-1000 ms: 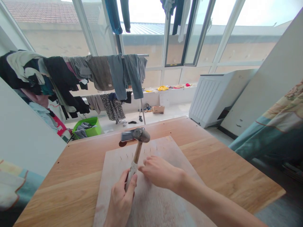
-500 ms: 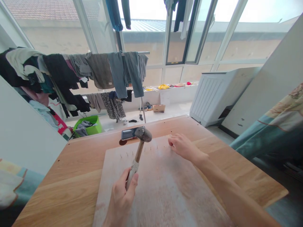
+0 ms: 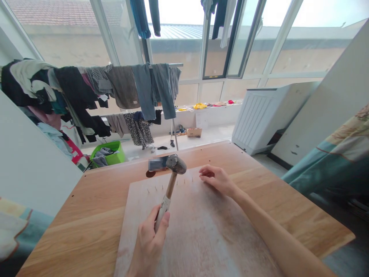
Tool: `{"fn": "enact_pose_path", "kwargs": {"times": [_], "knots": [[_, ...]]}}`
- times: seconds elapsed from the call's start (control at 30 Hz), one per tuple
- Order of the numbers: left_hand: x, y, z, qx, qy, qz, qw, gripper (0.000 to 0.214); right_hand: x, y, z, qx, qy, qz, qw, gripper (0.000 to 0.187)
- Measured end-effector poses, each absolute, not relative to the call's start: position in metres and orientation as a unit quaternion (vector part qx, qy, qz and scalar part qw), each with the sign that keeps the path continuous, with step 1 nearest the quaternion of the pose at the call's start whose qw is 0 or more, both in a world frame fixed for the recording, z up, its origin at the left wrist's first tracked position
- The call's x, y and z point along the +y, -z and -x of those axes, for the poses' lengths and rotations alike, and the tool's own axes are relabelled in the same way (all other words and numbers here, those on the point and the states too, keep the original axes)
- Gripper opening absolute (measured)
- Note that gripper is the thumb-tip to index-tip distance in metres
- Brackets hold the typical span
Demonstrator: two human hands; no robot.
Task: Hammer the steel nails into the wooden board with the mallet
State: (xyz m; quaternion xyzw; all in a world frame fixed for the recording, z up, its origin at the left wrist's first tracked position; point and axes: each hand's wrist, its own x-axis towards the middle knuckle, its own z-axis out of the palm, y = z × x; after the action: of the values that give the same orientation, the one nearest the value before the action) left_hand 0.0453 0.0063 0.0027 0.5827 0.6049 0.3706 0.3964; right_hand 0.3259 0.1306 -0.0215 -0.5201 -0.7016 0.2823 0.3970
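My left hand [image 3: 151, 232] is closed around the pale, wrapped handle of a hammer [image 3: 170, 188]. The hammer stands tilted, its dark, worn head [image 3: 176, 164] raised over the far part of a whitish wooden board [image 3: 187, 227]. Several thin nails [image 3: 156, 188] stand upright in a row near the board's far edge, partly hidden behind the hammer. At the right end of that row is my right hand [image 3: 216, 181], its fingers bent and the thumb and fingertips apart. I make out nothing between them.
Under the board lies a wooden tabletop [image 3: 86, 207]. A phone [image 3: 156, 164] and a round dark spot [image 3: 150, 174] are beyond the board. Past the table stand a clothes rack with laundry [image 3: 123, 88], a green basket [image 3: 117, 157] and a white washing machine [image 3: 259, 115].
My right hand has shifted slightly left towards the nail row, and its closed fingertips have come apart. My left hand and the hammer have hardly moved.
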Motion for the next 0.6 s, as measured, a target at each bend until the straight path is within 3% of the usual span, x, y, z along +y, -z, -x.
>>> {"fn": "enact_pose_path", "kwargs": {"times": [0.6], "knots": [[0.004,-0.005,-0.049,0.613,-0.333,-0.611,0.375,0.048,0.126,0.035,-0.326,-0.688,-0.287,0.506,0.434,0.027]]}}
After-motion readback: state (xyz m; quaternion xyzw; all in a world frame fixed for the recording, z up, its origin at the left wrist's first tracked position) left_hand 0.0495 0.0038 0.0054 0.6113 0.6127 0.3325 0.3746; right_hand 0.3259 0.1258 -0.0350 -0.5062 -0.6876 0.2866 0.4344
